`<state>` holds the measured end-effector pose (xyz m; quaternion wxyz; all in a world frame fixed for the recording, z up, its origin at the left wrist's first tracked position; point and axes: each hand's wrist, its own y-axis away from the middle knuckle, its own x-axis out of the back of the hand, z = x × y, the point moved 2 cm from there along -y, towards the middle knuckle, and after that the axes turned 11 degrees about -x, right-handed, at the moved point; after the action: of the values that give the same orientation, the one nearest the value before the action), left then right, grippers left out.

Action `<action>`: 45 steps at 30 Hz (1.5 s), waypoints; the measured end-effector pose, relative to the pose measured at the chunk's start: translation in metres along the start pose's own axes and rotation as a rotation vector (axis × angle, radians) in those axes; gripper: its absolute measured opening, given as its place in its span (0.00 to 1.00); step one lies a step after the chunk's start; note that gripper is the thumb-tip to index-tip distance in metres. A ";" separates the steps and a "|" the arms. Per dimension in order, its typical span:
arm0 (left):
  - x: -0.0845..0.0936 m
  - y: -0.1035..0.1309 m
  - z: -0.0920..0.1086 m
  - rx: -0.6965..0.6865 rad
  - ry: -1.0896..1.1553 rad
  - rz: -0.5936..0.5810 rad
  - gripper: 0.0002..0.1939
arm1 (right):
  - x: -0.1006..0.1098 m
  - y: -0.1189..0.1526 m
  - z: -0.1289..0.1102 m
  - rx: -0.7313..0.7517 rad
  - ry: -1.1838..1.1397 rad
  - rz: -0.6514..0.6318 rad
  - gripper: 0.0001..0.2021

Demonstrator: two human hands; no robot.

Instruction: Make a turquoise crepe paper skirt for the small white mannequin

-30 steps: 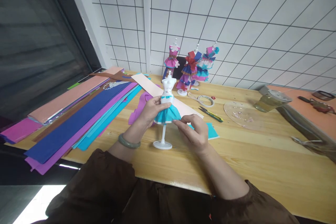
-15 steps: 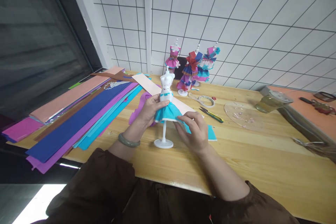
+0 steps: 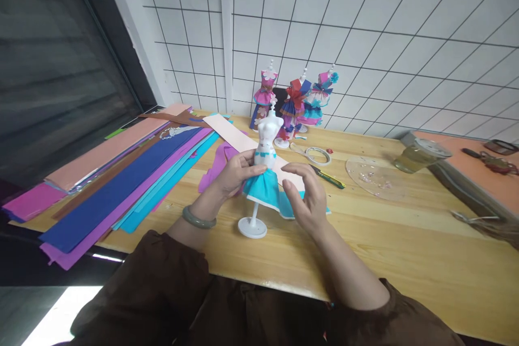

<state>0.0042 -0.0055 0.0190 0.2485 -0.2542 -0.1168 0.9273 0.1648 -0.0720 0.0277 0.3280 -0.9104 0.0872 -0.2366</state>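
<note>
A small white mannequin on a round stand leans a little to the right in front of me. Turquoise crepe paper with a white lower edge is wrapped around it below the waist as a skirt, and its end trails off to the right. My left hand grips mannequin and skirt at the waist, thumb in front. Just right of the skirt, my right hand is held with thumb and fingers apart and nothing between them. Its fingertips hide part of the paper behind.
Long coloured paper strips cover the left side. Dressed mannequins stand by the wall. A tape roll, yellow-green thread snips, a clear dish of beads and a lidded cup lie to the right.
The mannequin has tilted to the right, its top shifting right. My right hand has let go of the skirt's edge and opened, a little to the right.
</note>
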 end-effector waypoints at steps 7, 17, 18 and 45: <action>-0.006 0.001 0.000 -0.001 -0.072 -0.085 0.29 | -0.007 -0.010 0.018 -0.542 -0.311 -0.273 0.16; -0.005 0.001 -0.002 -0.018 -0.126 -0.123 0.39 | -0.007 -0.008 0.014 -0.664 -0.454 -0.396 0.15; -0.005 0.001 -0.002 -0.018 -0.130 -0.127 0.39 | -0.007 -0.008 0.014 -0.654 -0.445 -0.395 0.14; -0.010 0.004 0.001 0.016 -0.204 -0.207 0.48 | -0.002 -0.007 0.009 -0.446 -0.096 -0.298 0.13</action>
<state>0.0092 -0.0146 0.0227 0.3315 -0.1431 -0.1598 0.9187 0.1671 -0.0606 0.0254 0.0845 -0.9731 -0.0136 -0.2139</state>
